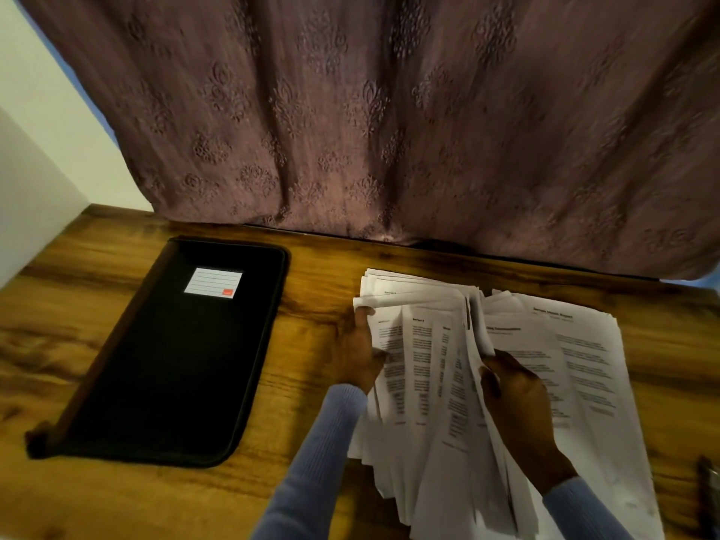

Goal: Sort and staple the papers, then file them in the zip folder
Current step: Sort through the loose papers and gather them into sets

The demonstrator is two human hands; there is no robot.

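**deskwatcher:** Honestly, the sorting looks shaky right now. The papers (pixel 506 383) are fanned out in a messy pile on the right side of the table (pixel 304 344), some sheets lifted and curling. The left hand (pixel 360 352) holds the left edge of the fan, thumb on top near the far corner, fingers tucked under. The right hand (pixel 518 399) is curled in the middle, pinching a few raised sheets between thumb and fingers. Biggest risk I see: that pinch lets go and the loose sheets slide back into the wrong group, so the sets get mixed before stapling.

**binderguy:** Yeah, and the near edges hang ragged toward the person, so a tug could drag some off the table edge. Creasing too, since the lifted pages are already bent hard.

**deskwatcher:** Agreed. The folder (pixel 175 352) lies flat on the left, well apart from the pile, and it looks zipped closed, though I can't really tell. It will probably need both hands to open, meaning the papers get put down unstapled.

**binderguy:** Something dark sits at the far right edge (pixel 707 489), maybe the stapler, too cut off to say. An elbow could knock it.
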